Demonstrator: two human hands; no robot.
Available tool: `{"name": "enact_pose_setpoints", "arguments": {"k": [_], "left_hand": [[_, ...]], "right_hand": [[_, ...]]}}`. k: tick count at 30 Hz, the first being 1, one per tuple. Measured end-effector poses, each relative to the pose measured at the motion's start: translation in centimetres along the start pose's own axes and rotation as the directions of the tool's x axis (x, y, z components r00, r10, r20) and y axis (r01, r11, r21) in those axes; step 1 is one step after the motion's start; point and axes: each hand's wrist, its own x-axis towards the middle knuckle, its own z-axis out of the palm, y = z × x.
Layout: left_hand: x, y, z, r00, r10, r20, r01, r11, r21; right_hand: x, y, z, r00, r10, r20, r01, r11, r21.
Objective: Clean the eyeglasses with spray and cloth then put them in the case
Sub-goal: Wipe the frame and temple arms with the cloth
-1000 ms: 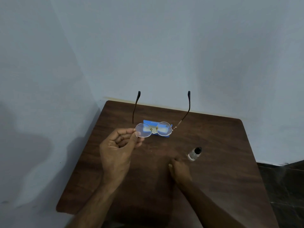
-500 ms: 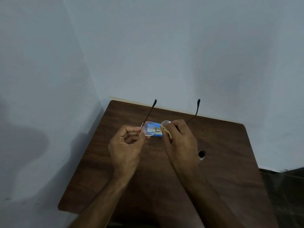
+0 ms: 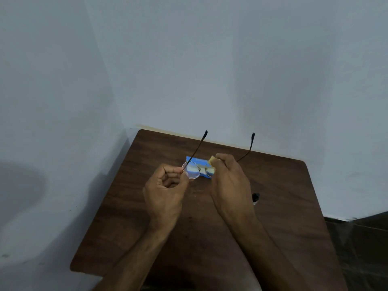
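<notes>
we begin wiping
our right hand (image 3: 228,181) has risen, pinching the cloth (image 3: 212,159) onto the 3 o'clock lens; our left hand (image 3: 165,192) pinches the eyeglasses (image 3: 193,172) by the 9 o'clock rim, above the tabletop (image 3: 283,196).

L hand (image 3: 165,192) pinches the eyeglasses (image 3: 193,171) at the outer rim of one lens, thumb and forefinger closed on the hinge. R hand (image 3: 228,185) is curled round a yellow cloth (image 3: 212,159), covering the other lens. Both temples are open, tips pointing away from the hands toward the wall. Blue box (image 3: 199,160) lies on the desk (image 3: 283,196) just beyond the hands, seen partly thru the lens. Spray bottle (image 3: 255,196) sits just right of the R hand's wrist, mostly hidden, black cap showing.
</notes>
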Motion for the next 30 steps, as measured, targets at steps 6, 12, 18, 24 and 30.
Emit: {"name": "enact_pose_setpoints", "arguments": {"k": [6, 12, 18, 24, 30], "left_hand": [[0.0, 0.5, -0.5, 1.0, 0.018, -0.015, -0.018, 0.999, -0.038], [-0.2, 0.5, -0.8, 0.999, 0.037, 0.021, -0.036, 0.999, -0.029], [-0.1, 0.9, -1.6, 0.999, 0.044, -0.003, -0.044, 0.996, -0.074], [0.3, 1.1, -1.8, 0.998, 0.07, 0.004, -0.07, 0.997, -0.025], [0.7, 0.8, -2.2, 0.997, 0.072, 0.005, -0.072, 0.997, -0.021]], "right_hand": [[-0.5, -0.7, -1.0, 0.996, -0.031, 0.08, 0.038, 0.995, -0.091], [0.2, -1.6, -1.0, 0.996, -0.037, 0.079, 0.043, 0.996, -0.077], [-0.5, -1.4, -0.7, 0.998, -0.024, 0.066, 0.029, 0.996, -0.081], [-0.3, -2.8, -1.2, 0.997, -0.012, 0.075, 0.015, 0.999, -0.047], [-0.7, -1.9, -0.1, 0.999, -0.041, -0.036, 0.035, 0.986, -0.166]]}}
